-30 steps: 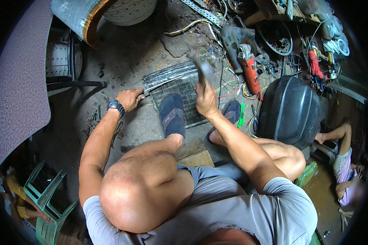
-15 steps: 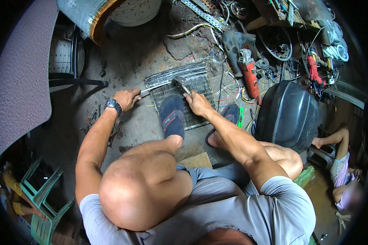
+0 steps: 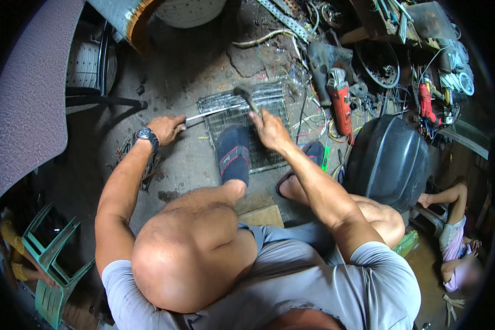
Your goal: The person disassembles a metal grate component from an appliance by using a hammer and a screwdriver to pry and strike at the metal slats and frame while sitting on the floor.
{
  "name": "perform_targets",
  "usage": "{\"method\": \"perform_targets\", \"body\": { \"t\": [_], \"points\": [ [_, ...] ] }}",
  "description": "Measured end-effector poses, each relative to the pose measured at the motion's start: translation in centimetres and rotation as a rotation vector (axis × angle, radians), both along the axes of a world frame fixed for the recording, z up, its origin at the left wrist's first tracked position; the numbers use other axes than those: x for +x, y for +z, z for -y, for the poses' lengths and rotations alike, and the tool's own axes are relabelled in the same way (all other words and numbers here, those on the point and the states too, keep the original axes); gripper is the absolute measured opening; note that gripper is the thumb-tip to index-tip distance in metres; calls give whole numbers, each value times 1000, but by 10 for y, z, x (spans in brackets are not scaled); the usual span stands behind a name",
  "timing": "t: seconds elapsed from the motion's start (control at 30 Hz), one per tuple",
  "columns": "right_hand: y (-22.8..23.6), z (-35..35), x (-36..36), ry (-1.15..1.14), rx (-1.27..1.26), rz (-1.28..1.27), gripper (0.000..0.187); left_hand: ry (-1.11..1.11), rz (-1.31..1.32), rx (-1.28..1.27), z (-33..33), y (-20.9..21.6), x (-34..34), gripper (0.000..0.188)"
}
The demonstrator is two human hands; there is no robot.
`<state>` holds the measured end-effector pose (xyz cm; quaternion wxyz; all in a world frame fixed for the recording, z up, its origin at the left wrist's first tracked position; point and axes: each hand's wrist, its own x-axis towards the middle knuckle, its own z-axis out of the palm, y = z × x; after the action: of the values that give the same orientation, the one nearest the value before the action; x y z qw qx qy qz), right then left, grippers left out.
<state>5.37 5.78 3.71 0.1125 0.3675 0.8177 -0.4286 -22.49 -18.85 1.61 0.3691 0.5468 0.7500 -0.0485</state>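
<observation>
My left hand [image 3: 166, 130], with a watch on its wrist, is closed around one end of a thin metal rod [image 3: 209, 113]. The rod lies across a dark, finned metal panel [image 3: 216, 122] on the floor. My right hand [image 3: 272, 130] grips a hammer [image 3: 249, 100] by its handle. Above the far part of the panel, near the rod, is the hammer's slightly blurred head. My left foot, in a dark shoe [image 3: 234, 151], rests on the panel and hides part of it.
An orange-red angle grinder [image 3: 341, 104], loose wires and a black plastic case [image 3: 388, 159] lie to the right. A red power tool [image 3: 428, 102] is farther right. Black metal legs [image 3: 107, 102] reach in from the left. Another person [image 3: 456, 242] is at the lower right.
The hammer head has moved up and away from the rod, with my right hand shifting slightly. My left hand still holds the rod. The whole view has shifted a little.
</observation>
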Motion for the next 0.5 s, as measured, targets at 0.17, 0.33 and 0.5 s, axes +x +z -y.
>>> {"method": "perform_targets", "body": {
  "t": [0.17, 0.33, 0.5],
  "points": [
    [32, 11, -4, -173, 138, -552, 39, 18, -28, 4, -1, 8, 0, 35],
    [-29, -10, -5, 78, 62, 4, 43, 1, -15, -6, -16, 4, -2, 36],
    [59, -1, -20, -80, 10, -367, 41, 52, -8, 4, 11, 7, -6, 36]
  ]
}}
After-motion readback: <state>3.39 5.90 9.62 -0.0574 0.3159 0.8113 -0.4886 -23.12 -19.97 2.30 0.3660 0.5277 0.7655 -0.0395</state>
